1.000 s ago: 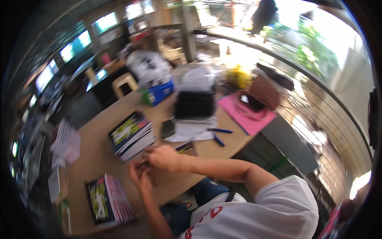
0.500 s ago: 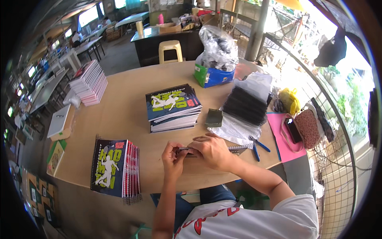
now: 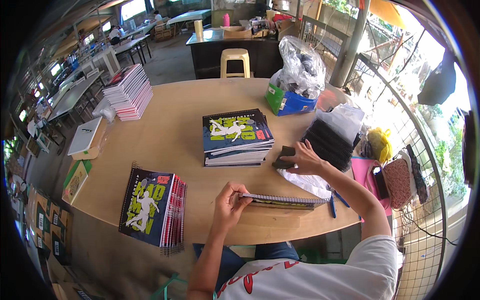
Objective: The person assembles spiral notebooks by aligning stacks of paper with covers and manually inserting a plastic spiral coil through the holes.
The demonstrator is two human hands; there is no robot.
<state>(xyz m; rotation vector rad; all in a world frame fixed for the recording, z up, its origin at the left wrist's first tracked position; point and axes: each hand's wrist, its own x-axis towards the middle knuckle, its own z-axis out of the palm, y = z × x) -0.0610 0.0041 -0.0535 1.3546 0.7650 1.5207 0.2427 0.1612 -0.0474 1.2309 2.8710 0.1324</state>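
My left hand [image 3: 231, 206] is closed on one end of a spiral notebook [image 3: 282, 201], which it holds edge-up just over the table, its wire coil along the top. Farther right, my right hand [image 3: 307, 159] has its fingers on a small dark olive rectangular piece [image 3: 283, 157], which looks tilted; its exact kind is unclear. Beyond the held notebook lies a stack of dark blue notebooks [image 3: 235, 135] with a white player figure on the cover. To the left, a row of similar notebooks [image 3: 147, 207] overhangs the table's near edge.
Black binding coils [image 3: 327, 142] lie on white sheets beyond my right hand. Blue-handled pliers [image 3: 333, 206] rest near the right edge, by a pink folder with a phone [image 3: 380, 182] and pouch. A blue-green box [image 3: 295, 102] holds plastic bags. A tall book stack [image 3: 129, 95] stands far left.
My right hand has left the notebook's coil and reached right to the olive piece. The left hand keeps the notebook, now seen along its length. The view has shifted slightly.
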